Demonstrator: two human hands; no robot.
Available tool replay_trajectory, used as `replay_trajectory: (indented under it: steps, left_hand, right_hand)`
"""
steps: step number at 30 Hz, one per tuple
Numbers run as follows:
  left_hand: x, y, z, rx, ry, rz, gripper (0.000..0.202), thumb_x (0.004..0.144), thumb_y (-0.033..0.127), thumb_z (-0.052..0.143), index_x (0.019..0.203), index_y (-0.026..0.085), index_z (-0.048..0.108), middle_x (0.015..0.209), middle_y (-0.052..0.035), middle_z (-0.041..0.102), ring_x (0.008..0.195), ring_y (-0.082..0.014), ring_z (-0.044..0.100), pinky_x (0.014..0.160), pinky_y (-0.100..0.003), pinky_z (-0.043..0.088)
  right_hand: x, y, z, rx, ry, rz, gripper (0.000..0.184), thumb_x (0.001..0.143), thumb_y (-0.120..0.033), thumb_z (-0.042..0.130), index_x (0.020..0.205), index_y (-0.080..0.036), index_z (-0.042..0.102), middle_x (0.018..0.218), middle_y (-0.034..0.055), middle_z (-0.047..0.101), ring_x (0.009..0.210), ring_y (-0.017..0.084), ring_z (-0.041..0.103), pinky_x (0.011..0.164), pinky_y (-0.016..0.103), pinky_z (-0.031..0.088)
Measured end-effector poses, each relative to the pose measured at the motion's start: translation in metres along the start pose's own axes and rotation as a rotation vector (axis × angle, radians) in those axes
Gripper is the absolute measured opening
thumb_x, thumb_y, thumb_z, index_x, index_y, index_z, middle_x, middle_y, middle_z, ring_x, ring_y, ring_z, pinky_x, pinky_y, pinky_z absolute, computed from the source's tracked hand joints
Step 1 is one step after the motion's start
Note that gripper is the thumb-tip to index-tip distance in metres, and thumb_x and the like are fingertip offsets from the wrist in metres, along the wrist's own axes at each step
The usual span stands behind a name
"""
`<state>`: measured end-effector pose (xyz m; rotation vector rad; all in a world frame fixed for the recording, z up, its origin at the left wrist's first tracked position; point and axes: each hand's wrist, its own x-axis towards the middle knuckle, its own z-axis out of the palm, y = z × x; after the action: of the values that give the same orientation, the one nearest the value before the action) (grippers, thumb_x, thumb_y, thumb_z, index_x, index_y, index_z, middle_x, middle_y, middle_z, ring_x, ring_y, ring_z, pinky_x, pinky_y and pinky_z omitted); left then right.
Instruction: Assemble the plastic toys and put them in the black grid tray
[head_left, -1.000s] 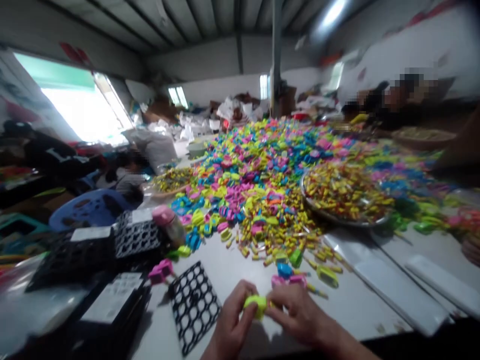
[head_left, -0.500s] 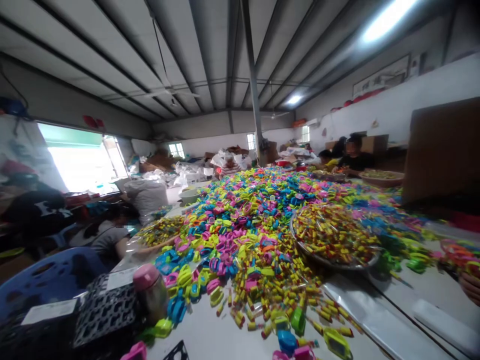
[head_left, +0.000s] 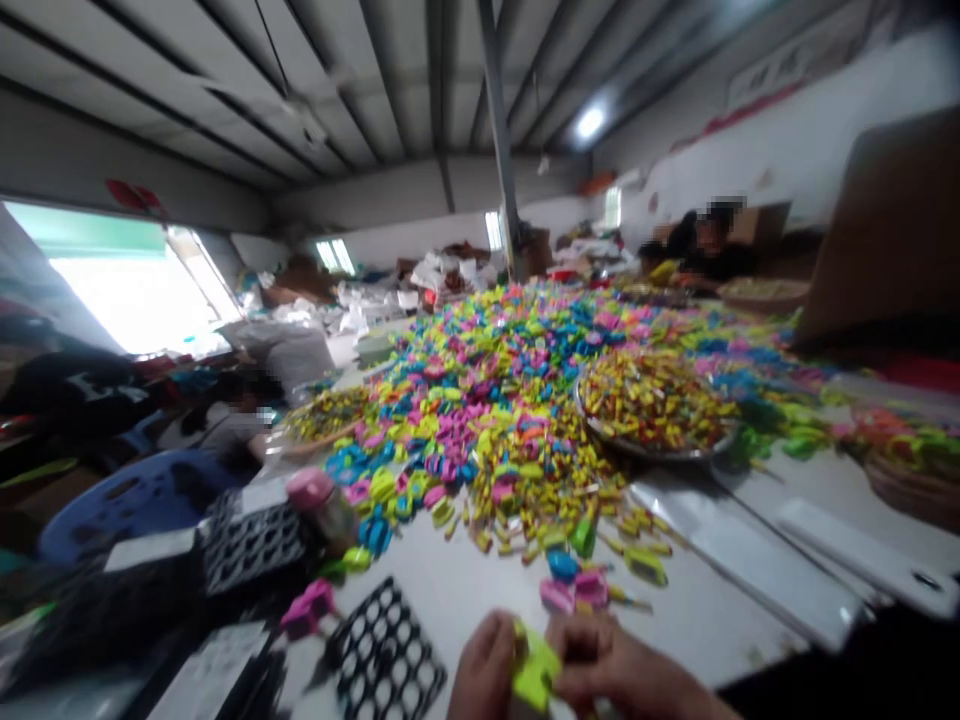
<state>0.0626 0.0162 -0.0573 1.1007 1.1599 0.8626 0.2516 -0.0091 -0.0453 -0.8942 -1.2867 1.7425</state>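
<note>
At the bottom centre, my left hand [head_left: 481, 668] pinches the left side of a yellow-green plastic toy piece [head_left: 534, 668]. From the right, my right hand [head_left: 619, 665] grips the same piece with curled fingers. Blur hides the piece's finer shape, and my hands cover part of it. Just beyond them on the white table lie pink plastic pieces [head_left: 576, 592] and a blue one [head_left: 561, 563]. A black tray with round holes [head_left: 390, 655] lies left of my hands.
A large heap of coloured plastic pieces [head_left: 480, 385] covers the table's middle, with small yellow-and-red parts in front. A metal bowl [head_left: 660, 452] holds more. Pink-lidded bottle [head_left: 311, 490], black trays [head_left: 251, 540] and blue chair [head_left: 135, 505] stand left. Several people sit around.
The view has tilted down, and the heap sits higher in the picture. Both my hands now show at the bottom with the yellow-green piece; neither was clearly visible there before.
</note>
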Motion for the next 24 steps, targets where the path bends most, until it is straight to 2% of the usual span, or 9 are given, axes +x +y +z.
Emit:
replay_trajectory:
  steps: [2, 5, 8, 14, 18, 21, 24]
  left_hand:
    - [-0.006, -0.002, 0.002, -0.154, 0.001, 0.057, 0.048, 0.073, 0.060, 0.076, 0.074, 0.015, 0.060, 0.069, 0.0013, 0.053, 0.064, -0.0100, 0.045, 0.059, -0.021, 0.039]
    - [-0.012, -0.003, 0.008, -0.380, -0.027, 0.022, 0.045, 0.067, 0.050, 0.084, 0.085, 0.014, 0.066, 0.077, -0.0002, 0.059, 0.065, -0.0077, 0.047, 0.059, -0.018, 0.036]
    - [-0.017, -0.002, 0.013, -0.472, -0.075, -0.015, 0.038, 0.069, 0.043, 0.085, 0.088, 0.013, 0.070, 0.081, -0.0020, 0.063, 0.069, -0.0077, 0.050, 0.064, -0.018, 0.038]
    - [-0.026, -0.003, 0.014, -0.467, -0.118, 0.043, 0.029, 0.077, 0.041, 0.080, 0.087, 0.014, 0.072, 0.078, -0.0004, 0.060, 0.066, -0.0073, 0.048, 0.066, -0.019, 0.039]
    - [-0.027, -0.006, 0.011, -0.354, -0.193, 0.106, 0.027, 0.082, 0.041, 0.075, 0.090, 0.015, 0.072, 0.081, -0.0012, 0.058, 0.073, -0.0101, 0.050, 0.070, -0.021, 0.041]
    - [-0.028, -0.004, 0.008, -0.242, -0.262, 0.183, 0.022, 0.079, 0.036, 0.078, 0.087, 0.016, 0.074, 0.091, -0.0032, 0.058, 0.085, -0.0135, 0.054, 0.080, -0.024, 0.044]
    - [-0.030, -0.005, 0.009, -0.223, -0.300, 0.190, 0.021, 0.075, 0.032, 0.082, 0.088, 0.017, 0.075, 0.101, -0.0053, 0.060, 0.094, -0.0170, 0.056, 0.086, -0.027, 0.046]
  right_hand:
    - [-0.011, -0.003, 0.007, 0.071, 0.044, 0.009, 0.039, 0.065, -0.051, 0.084, 0.075, -0.018, 0.065, 0.066, -0.0031, 0.058, 0.062, 0.011, 0.052, 0.063, 0.024, 0.040]
    - [-0.019, -0.010, 0.007, -0.086, 0.060, 0.017, 0.035, 0.079, -0.051, 0.075, 0.086, -0.017, 0.072, 0.081, 0.0015, 0.066, 0.075, 0.014, 0.057, 0.071, 0.026, 0.043]
    - [-0.023, -0.012, 0.004, -0.215, 0.046, -0.002, 0.034, 0.088, -0.050, 0.066, 0.090, -0.017, 0.073, 0.086, 0.0035, 0.068, 0.080, 0.017, 0.059, 0.074, 0.028, 0.044]
    - [-0.030, -0.019, 0.004, -0.231, 0.038, -0.006, 0.030, 0.090, -0.047, 0.064, 0.089, -0.018, 0.073, 0.086, 0.0033, 0.069, 0.081, 0.017, 0.061, 0.073, 0.027, 0.046]
    - [-0.030, -0.019, 0.002, -0.236, 0.032, -0.027, 0.027, 0.091, -0.045, 0.065, 0.090, -0.019, 0.074, 0.086, 0.0029, 0.069, 0.081, 0.017, 0.061, 0.074, 0.026, 0.046]
    - [-0.030, -0.016, -0.003, -0.230, 0.060, -0.036, 0.026, 0.090, -0.044, 0.065, 0.092, -0.020, 0.074, 0.087, 0.0027, 0.069, 0.083, 0.017, 0.061, 0.074, 0.026, 0.046]
    - [-0.033, -0.016, -0.009, -0.252, 0.087, -0.027, 0.025, 0.089, -0.044, 0.067, 0.089, -0.019, 0.074, 0.087, 0.0027, 0.069, 0.083, 0.017, 0.061, 0.074, 0.027, 0.046]
